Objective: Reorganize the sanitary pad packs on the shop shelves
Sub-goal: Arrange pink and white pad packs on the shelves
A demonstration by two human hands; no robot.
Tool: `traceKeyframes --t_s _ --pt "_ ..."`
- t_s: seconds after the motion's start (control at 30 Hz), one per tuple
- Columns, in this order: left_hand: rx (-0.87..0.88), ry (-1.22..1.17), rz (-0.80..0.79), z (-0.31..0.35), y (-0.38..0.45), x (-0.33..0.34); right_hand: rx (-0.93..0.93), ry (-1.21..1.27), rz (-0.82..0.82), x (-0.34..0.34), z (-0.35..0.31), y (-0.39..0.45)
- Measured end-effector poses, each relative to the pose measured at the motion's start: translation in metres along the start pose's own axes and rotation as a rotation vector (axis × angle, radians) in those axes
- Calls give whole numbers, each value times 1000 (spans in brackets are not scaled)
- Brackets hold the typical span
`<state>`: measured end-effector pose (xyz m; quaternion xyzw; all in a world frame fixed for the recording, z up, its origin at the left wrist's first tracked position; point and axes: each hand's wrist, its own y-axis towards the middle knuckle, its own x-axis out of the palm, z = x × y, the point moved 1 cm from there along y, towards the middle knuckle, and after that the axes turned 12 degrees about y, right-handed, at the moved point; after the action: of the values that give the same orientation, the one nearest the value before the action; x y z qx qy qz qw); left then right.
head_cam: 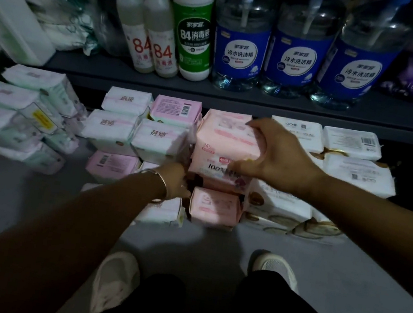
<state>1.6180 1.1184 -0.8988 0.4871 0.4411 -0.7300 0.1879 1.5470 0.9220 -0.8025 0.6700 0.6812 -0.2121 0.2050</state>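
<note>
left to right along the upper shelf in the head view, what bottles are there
two yellow-capped 84 bottles → green 84 bottle → three blue-label bottles

I am looking at a dim shop aisle: a dark grey shelf (236, 95) carries identical blue-labelled clear detergent bottles (301, 55) and white disinfectant bottles with yellow caps (148, 39), while stacked pink and white plastic-wrapped sanitary pad packs (160, 139) line its front edge below.
</note>
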Motion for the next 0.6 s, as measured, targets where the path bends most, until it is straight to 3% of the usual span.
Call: traceKeyframes --t_s 0.23,0.37,0.6 --pt "-145 -24 42 -29 -21 -24 -36 -315 -192 53 22 -15" --pt "-141 -64 39 -24 -16 -24 -90 -820 -159 74 41 -10" --pt "-97 -25 34 -11 -2 -40 -86 -724 -220 65 45 -8"
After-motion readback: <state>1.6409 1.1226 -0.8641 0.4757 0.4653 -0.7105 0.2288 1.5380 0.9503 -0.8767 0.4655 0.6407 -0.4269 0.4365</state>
